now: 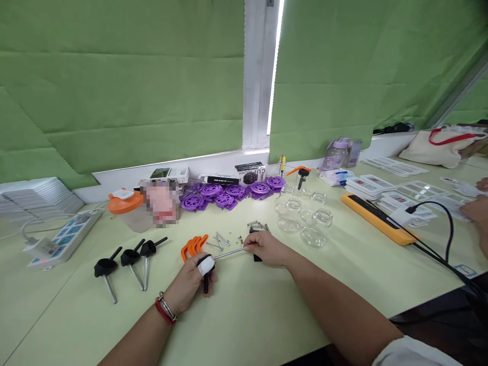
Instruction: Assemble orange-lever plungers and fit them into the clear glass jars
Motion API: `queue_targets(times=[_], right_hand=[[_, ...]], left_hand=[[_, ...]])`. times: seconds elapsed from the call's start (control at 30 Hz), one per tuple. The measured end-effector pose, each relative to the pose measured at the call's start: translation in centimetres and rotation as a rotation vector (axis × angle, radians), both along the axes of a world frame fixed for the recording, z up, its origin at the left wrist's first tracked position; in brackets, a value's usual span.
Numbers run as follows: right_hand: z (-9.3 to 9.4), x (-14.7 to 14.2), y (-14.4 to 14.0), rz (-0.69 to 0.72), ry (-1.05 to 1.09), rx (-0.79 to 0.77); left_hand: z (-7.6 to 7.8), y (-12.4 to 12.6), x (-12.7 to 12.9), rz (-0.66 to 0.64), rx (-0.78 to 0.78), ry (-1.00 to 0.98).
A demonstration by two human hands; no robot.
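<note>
Red bracelet, silver bangle, white thumb wrap, white sleeve

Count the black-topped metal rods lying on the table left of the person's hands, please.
3: the leftmost rod, the middle rod and the right-hand rod, nearest the orange hooks. None of these appears hidden.

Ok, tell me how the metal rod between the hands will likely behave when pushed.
The metal rod runs straight from the left hand to the right hand, so it's probably stiff. Its shiny surface may feel slippery.
</note>
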State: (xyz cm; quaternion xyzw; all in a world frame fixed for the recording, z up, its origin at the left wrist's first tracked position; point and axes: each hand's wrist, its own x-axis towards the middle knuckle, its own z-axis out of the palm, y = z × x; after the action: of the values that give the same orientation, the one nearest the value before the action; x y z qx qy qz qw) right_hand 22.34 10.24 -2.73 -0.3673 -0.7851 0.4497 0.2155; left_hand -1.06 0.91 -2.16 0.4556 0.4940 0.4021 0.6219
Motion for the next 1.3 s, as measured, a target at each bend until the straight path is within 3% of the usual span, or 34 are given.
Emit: queue_targets(times=[0.37, 0.77, 1.03, 1.3], right_hand=[[-0.37, 0.04, 0.16, -0.009, 0.104, -0.09], [-0.51, -0.05, 0.21, 0.002, 0.018, 0.018], [-0.53, 0.02, 0.22, -0.027, 0.122, -0.08], [-0.1, 0.01, 0.08, -0.003, 0.064, -0.007]], left_hand=[[0.03, 0.01, 0.11, 0.015, -0.01, -0.008], [0.01, 0.12, 0.03, 0.013, -0.005, -0.018], [0.1, 0.13, 0.08, 0.012, -0.01, -0.004], [-0.08, 0.03, 0.09, 0.016, -0.015, -0.002]])
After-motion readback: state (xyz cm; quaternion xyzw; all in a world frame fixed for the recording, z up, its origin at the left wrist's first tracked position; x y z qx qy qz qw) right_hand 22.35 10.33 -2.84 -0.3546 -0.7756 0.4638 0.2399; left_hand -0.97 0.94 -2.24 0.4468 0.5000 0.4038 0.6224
